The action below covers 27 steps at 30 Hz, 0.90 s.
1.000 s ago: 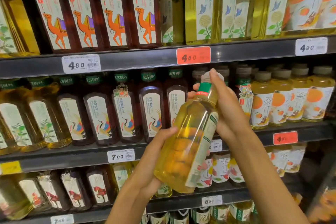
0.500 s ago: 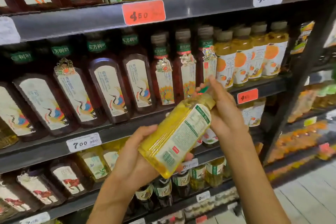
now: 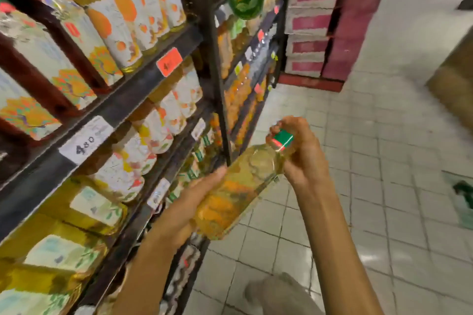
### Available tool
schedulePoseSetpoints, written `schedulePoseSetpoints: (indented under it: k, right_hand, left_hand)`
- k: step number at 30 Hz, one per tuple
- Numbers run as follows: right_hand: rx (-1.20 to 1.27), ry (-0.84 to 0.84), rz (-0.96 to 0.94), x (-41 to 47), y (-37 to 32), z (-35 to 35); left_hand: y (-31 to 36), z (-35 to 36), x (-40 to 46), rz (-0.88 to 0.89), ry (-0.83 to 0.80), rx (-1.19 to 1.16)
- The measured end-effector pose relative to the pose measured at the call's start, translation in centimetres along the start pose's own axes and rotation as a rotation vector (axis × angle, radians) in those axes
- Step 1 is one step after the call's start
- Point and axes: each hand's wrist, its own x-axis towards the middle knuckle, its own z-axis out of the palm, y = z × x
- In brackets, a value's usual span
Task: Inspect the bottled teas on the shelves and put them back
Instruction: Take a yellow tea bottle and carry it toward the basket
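A bottle of yellow tea point(image 3: 238, 192) with an orange-patterned label and a green-and-red neck band lies tilted in front of me, cap end up to the right. My left hand point(image 3: 184, 210) grips its lower body from the left. My right hand point(image 3: 299, 153) is curled round its neck and cap, which are mostly hidden. The bottle is away from the shelves, over the floor tiles. Rows of similar tea bottles point(image 3: 133, 20) fill the dark shelves point(image 3: 122, 102) on the left.
Price tags point(image 3: 169, 61) hang on the shelf edges. A black upright post point(image 3: 212, 59) divides the shelving from a further bay of bottles. Pink and white stacked cases point(image 3: 314, 25) stand at the back. White floor tiles point(image 3: 371, 186) spread to the right; my shoe point(image 3: 271, 291) shows below.
The view has swung right and down, so the shelves now sit at the left and the floor shows. The bottle stays in both hands and has turned so its orange side faces me.
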Motion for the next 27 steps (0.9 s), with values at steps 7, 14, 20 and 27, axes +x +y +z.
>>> schedulePoseSetpoints:
  k: [7,14,20,27]
  right_hand:
    - [-0.004,0.3,-0.471,-10.9,-6.6,-9.8]
    - [-0.088,0.495,-0.791,-22.1,-13.0,-15.9]
    - [-0.124,0.626,-0.902,-30.8,-17.9,-20.5]
    - [0.11,0.966,-1.053,-41.0,-24.8,-29.8]
  left_hand:
    - [-7.9,10.8,1.8,-0.185,-0.147,-0.232]
    - [-11.8,22.9,0.6,-0.611,-0.359,-0.188]
    - [-14.9,33.5,-0.7,-0.637,-0.453,-0.096]
    - [-21.9,48.1,-3.3,-0.688,-0.647,0.029]
